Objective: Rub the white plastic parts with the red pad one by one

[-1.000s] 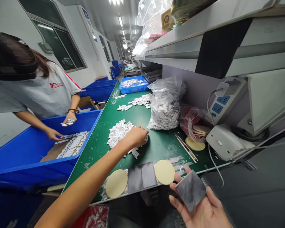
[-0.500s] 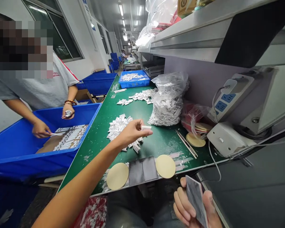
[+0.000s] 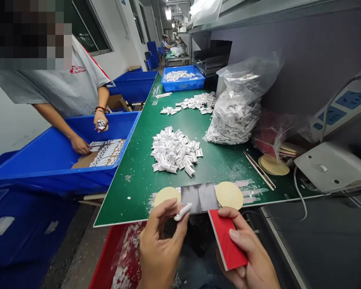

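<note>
My left hand (image 3: 165, 241) pinches a small white plastic part (image 3: 183, 211) between thumb and fingertips, just off the table's front edge. My right hand (image 3: 249, 251) grips a flat sanding block (image 3: 228, 243), its red face showing and tilted. The two hands are apart. Beyond them, two dark grey abrasive sheets (image 3: 199, 196) lie side by side at the table edge. A round yellow disc (image 3: 167, 195) flanks them on the left, partly behind my left fingers, and another yellow disc (image 3: 229, 195) on the right. A pile of white parts (image 3: 176, 150) lies farther back.
A clear bag full of white parts (image 3: 236, 116) stands on the green table (image 3: 132, 160). Tweezers (image 3: 259, 170) and a white switch box (image 3: 320, 166) lie right. A red bin (image 3: 104, 261) sits below. At left, a co-worker's hand (image 3: 80, 144) reaches into a blue bin (image 3: 48, 172).
My left hand has come back from the pile with the white part, toward my right hand. The sanding block has turned from its grey face to its red one. My view has shifted.
</note>
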The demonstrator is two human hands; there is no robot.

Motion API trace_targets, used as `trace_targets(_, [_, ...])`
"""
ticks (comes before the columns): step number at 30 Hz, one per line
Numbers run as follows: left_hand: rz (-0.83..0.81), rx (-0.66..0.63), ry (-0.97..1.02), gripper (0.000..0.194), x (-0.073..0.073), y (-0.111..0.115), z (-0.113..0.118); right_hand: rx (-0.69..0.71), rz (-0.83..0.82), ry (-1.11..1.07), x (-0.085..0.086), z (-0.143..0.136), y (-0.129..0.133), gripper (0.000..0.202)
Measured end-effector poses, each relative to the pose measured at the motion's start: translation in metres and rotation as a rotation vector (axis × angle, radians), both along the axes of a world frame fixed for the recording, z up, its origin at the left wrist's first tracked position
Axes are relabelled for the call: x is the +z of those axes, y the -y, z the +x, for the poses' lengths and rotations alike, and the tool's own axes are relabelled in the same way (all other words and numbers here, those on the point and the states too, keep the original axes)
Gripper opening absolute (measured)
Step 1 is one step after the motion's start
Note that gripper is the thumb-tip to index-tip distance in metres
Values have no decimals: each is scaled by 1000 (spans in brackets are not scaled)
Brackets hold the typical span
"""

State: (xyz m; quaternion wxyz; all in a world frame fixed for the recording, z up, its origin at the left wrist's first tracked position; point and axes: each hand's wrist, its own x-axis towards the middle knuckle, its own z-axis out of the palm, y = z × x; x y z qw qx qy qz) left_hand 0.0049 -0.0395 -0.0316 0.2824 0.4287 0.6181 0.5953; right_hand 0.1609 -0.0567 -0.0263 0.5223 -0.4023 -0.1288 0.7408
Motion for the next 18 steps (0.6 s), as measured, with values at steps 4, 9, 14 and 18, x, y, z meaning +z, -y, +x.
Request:
trace_targets(4, [-1, 20, -38, 41, 2, 12, 4, 92, 130, 135, 11, 5, 2, 25])
trace_targets(9, [71, 42, 16, 56, 4, 22, 9, 329, 539, 599, 24, 8, -18, 17])
trace_targets(14, [103, 53, -54, 59, 8, 28, 9, 267, 620, 625, 24, -1, -37, 19])
trace_targets(18, [86, 13, -70, 71, 13, 34, 3, -29, 474, 712, 19, -2, -35, 21])
